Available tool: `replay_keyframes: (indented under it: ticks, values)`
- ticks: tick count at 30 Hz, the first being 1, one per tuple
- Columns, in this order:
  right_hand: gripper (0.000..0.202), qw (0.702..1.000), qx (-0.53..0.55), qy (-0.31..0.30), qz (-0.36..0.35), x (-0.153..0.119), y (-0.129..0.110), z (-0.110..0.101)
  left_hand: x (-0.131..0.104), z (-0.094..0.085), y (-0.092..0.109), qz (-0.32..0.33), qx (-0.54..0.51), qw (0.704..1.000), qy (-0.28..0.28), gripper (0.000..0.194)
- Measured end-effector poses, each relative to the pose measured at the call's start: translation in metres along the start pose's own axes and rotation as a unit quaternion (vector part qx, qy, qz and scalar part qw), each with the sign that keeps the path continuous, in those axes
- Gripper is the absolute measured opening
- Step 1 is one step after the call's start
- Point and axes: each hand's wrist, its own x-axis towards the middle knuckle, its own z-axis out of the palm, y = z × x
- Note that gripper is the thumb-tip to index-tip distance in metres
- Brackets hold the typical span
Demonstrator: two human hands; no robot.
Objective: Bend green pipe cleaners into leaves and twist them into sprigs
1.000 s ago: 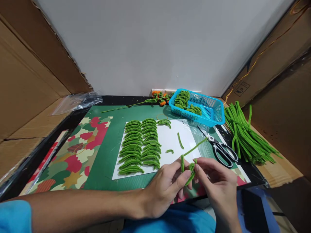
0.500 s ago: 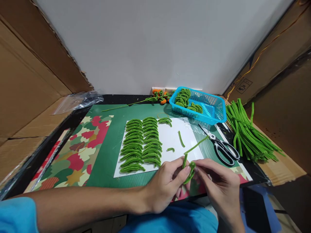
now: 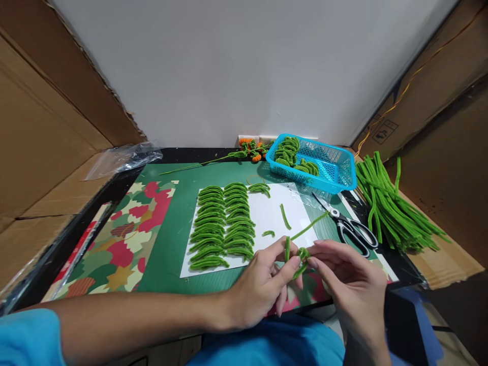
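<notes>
My left hand [image 3: 263, 279] pinches a bent green pipe cleaner [image 3: 301, 269] between thumb and forefinger. One short straight end of green pipe cleaner rises above the left forefinger, and the top of the bent part is curled into a small loop. At that loop are the thumb and fingertips of my right hand [image 3: 348, 279], closed on its edge. On the white sheet [image 3: 282, 249] lie stacked rows of curved green pipe cleaner pieces [image 3: 208, 226]. Beyond my hands, a straight pipe cleaner [image 3: 310, 226] slants toward the scissors [image 3: 353, 229].
A blue plastic basket [image 3: 335, 188] holds more green pieces at the back. At right lies a thick bundle of green pipe cleaners [image 3: 396, 208]. An orange-flowered stem [image 3: 247, 147] rests along the back edge. Cardboard walls [image 3: 34, 122] stand at both sides.
My right hand has shifted slightly to the right and its fingers have spread a little. The looped end has turned somewhat in my fingers. The laid-out pieces stay put.
</notes>
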Motion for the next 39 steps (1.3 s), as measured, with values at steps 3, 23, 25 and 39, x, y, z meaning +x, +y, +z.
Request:
replay_keyframes:
  ticks: [3, 23, 25, 39]
  values:
    - [0.024, 1.0, -0.008, 0.006, -0.007, -0.002, 0.002, 0.0, 0.001, -0.001, 0.003, 0.007, 0.029, 1.0, -0.008, 0.035]
    - [0.043, 0.944, -0.207, -0.127, -0.225, 0.002, -0.004, -0.007, 0.007, -0.002, -0.002, 0.032, 0.059, 0.998, 0.018, 0.021]
    - [0.044, 0.926, -0.252, -0.123, -0.254, 0.001, -0.004, -0.006, 0.008, -0.001, -0.002, 0.042, 0.033, 0.998, 0.016, 0.018]
    - [0.048, 0.909, -0.288, -0.135, -0.271, -0.004, -0.001, -0.01, 0.007, 0.0, -0.003, 0.047, 0.034, 0.998, 0.023, 0.016]
